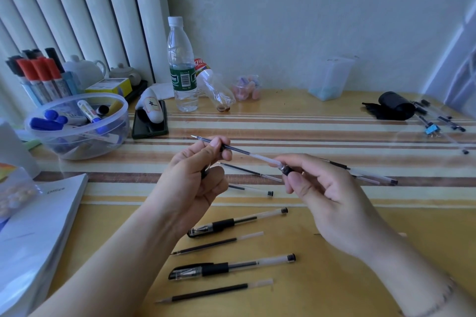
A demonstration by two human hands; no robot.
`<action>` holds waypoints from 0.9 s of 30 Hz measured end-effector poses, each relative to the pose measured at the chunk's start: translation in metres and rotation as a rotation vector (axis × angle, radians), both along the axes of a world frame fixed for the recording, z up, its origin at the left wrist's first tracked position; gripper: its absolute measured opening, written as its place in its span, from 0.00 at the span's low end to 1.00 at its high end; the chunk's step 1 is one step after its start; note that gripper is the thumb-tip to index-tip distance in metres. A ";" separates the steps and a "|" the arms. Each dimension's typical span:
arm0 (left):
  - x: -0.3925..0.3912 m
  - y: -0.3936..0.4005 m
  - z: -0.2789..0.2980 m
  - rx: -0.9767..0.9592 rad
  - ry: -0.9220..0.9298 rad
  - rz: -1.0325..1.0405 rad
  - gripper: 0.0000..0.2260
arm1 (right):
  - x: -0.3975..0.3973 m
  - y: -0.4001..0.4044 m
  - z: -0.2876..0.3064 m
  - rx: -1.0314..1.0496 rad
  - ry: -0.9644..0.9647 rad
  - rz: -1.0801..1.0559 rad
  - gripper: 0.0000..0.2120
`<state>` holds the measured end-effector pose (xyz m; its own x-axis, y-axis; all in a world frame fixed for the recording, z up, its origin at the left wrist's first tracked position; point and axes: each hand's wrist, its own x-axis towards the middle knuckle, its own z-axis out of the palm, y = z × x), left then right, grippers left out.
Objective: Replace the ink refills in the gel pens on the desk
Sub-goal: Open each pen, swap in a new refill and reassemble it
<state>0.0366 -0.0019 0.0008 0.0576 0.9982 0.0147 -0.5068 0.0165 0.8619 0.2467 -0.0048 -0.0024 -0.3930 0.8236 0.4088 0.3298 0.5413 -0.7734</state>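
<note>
I hold one gel pen above the striped cloth. My left hand [195, 177] pinches the dark ink refill [239, 150] near its tip, and a small black part shows in its palm. My right hand [332, 198] grips the black end of the clear barrel [268, 159], with the refill's back end inside it. Below my hands lie two capped gel pens [237, 221] [231, 266] and two loose refills [216, 243] [216, 291]. More refills [247, 171] and a bare barrel [251, 188] lie on the cloth under my hands; others [371, 175] lie behind my right hand.
A clear bowl of markers [77, 126] and a phone [149, 123] stand at the left. A water bottle [181, 67] stands at the back. A white book [38, 226] lies near left. A black pouch [394, 108] and more pens [443, 121] sit far right.
</note>
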 end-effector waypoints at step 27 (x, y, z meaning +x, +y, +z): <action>0.007 -0.006 0.001 0.135 0.309 -0.039 0.08 | -0.002 -0.003 0.013 -0.326 0.614 0.108 0.12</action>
